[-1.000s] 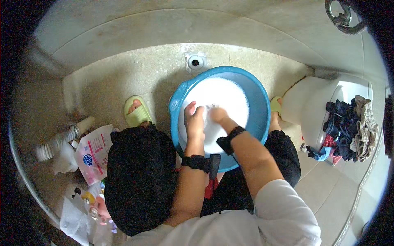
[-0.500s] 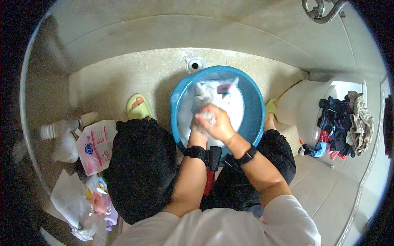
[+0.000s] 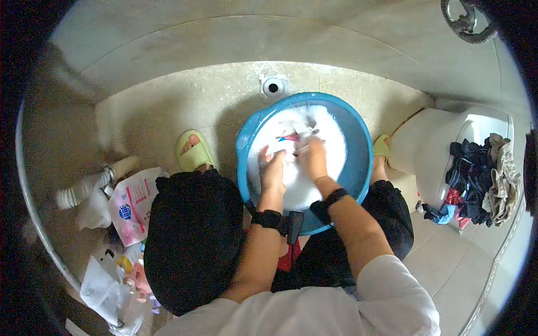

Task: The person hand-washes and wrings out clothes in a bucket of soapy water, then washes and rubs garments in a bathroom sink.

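Observation:
A blue basin (image 3: 364, 151) of white suds stands between my knees. In it lies a wet white garment (image 3: 287, 147) with a small red and blue patch and some greyish parts, half sunk in foam. My left hand (image 3: 273, 172) holds the near left side of the garment between thumb and fingers. Close beside it, my right hand (image 3: 314, 159) grips the cloth on the right, its fingers smeared by motion. Both wrists wear black bands.
A floor drain (image 3: 273, 87) lies behind the basin. Dark and beige clothes (image 3: 476, 179) are heaped at right by a white fixture (image 3: 420, 140). A pink and white detergent bag (image 3: 131, 207), a ribbed hose (image 3: 84, 190) and plastic items are at left. A shower hose (image 3: 471, 28) hangs upper right.
My hands, pressed together over the bunched garment before, have moved apart. The cloth is now spread lower in the suds, with its coloured patch between them. The view has shifted slightly.

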The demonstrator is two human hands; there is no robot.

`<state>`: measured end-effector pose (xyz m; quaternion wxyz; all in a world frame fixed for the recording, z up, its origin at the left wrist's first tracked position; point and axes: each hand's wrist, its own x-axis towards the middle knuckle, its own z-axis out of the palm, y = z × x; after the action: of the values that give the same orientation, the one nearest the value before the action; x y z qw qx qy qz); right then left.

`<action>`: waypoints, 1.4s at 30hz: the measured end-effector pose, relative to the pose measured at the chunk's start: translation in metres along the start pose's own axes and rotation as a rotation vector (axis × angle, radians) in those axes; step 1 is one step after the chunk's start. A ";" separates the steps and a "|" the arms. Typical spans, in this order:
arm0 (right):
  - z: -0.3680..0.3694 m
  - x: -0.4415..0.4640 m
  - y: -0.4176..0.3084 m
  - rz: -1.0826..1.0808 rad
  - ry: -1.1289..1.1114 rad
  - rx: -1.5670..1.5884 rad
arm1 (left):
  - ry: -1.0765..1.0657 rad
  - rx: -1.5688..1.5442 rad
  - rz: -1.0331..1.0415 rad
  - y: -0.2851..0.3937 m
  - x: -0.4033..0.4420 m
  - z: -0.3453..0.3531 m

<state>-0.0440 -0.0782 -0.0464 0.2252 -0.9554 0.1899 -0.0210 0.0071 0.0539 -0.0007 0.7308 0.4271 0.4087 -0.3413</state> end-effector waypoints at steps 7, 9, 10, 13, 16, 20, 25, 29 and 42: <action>0.001 0.034 0.009 0.187 -0.431 0.161 | -0.105 0.259 -0.160 0.032 -0.016 0.009; -0.054 0.047 -0.017 0.027 -0.270 0.242 | -0.159 0.138 -0.187 0.024 -0.009 0.010; -0.084 0.042 -0.039 0.143 -0.383 0.343 | -0.207 0.015 -0.217 0.021 -0.009 0.012; -0.147 0.021 -0.103 -0.189 -0.454 0.365 | -0.630 -0.304 -0.242 0.018 0.000 0.014; -0.139 0.003 -0.134 -0.265 -0.439 0.398 | -0.909 -0.533 -0.266 0.031 -0.008 0.021; -0.108 0.011 -0.150 -0.215 -0.373 0.412 | -0.804 -0.503 -0.191 0.023 -0.013 0.012; -0.068 0.050 -0.080 0.207 -0.114 0.458 | -0.292 -0.177 -0.119 -0.013 0.001 0.010; -0.061 0.053 -0.012 0.358 -0.185 0.138 | -0.282 -0.026 0.001 -0.007 -0.012 0.023; -0.013 0.045 -0.027 0.192 -0.476 0.308 | -0.027 0.195 -0.144 0.024 -0.016 0.013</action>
<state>0.0059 -0.0785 -0.0249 0.4066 -0.8657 0.2159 0.1965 0.0241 0.0540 0.0256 0.6646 0.4611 0.3933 -0.4370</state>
